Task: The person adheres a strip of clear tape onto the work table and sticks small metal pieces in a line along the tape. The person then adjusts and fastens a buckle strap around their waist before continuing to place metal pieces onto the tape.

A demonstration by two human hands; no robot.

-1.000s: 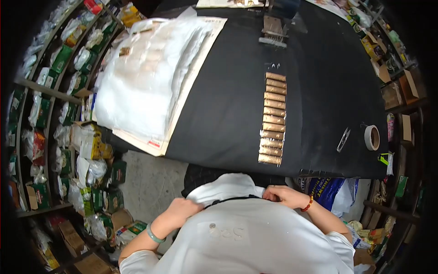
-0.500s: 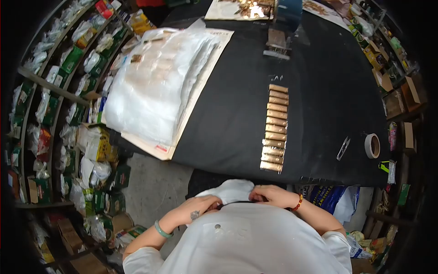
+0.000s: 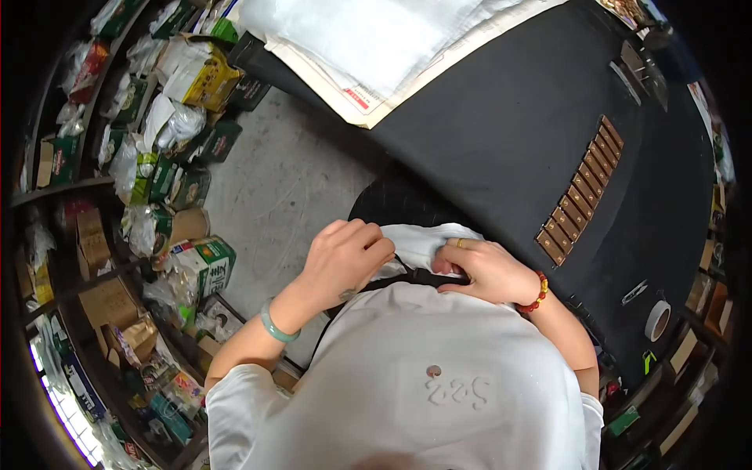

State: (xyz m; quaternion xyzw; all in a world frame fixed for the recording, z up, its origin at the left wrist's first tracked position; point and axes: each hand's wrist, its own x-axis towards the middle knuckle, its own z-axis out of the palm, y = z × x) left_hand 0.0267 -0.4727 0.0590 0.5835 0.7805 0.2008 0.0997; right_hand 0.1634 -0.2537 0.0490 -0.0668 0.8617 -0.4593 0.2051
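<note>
Both hands are at my waist, above the hem of my white T-shirt (image 3: 407,352). My left hand (image 3: 348,258) has its fingers curled in a pinch, with a thin black cord (image 3: 403,265) running from its fingertips. On the other side, my right hand (image 3: 492,270) is bent over a black band (image 3: 431,277) at the waist, its fingertips partly hidden in the fabric. Bunched white cloth (image 3: 423,239) lies between and beyond the hands. I cannot tell whether the right fingers grip the cloth or the band.
A black-covered table (image 3: 486,157) holds a row of brown bars (image 3: 581,192), thread snips (image 3: 634,292), a tape roll (image 3: 657,321) and stacked white plastic sheets (image 3: 368,39). Shelves with boxes and bags (image 3: 200,74) stand at left. Grey floor (image 3: 274,172) shows between.
My view has turned left and down, so the table sits further to the upper right. The left hand has come up off the white cloth, and the black cord now shows at its fingers.
</note>
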